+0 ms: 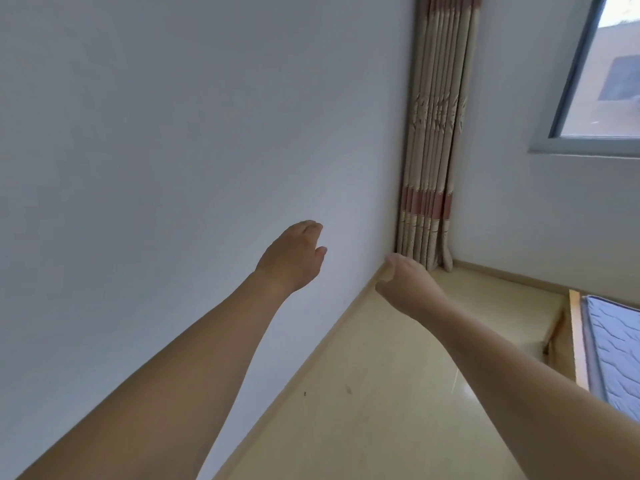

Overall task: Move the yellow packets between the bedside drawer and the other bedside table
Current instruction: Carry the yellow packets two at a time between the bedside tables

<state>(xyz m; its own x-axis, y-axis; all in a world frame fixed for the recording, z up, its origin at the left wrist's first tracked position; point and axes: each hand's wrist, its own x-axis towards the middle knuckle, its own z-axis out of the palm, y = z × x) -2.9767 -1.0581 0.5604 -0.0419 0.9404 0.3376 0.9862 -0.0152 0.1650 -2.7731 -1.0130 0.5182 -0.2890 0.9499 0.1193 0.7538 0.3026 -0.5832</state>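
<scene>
No yellow packet, drawer or bedside table is in view. My left hand [292, 256] is stretched out in front of the white wall, seen from the back, fingers curled away and nothing visible in it. My right hand [407, 284] reaches forward over the floor near the wall's skirting, also seen from the back, its fingers bent downward and out of sight. Both forearms are bare and extend from the bottom of the view.
A white wall [173, 150] fills the left. A beige and pink curtain [433, 150] hangs in the corner beside a window [602, 81]. Glossy cream floor [374, 393] runs ahead. A bed's wooden frame [577, 341] and blue quilted mattress [613, 351] sit at right.
</scene>
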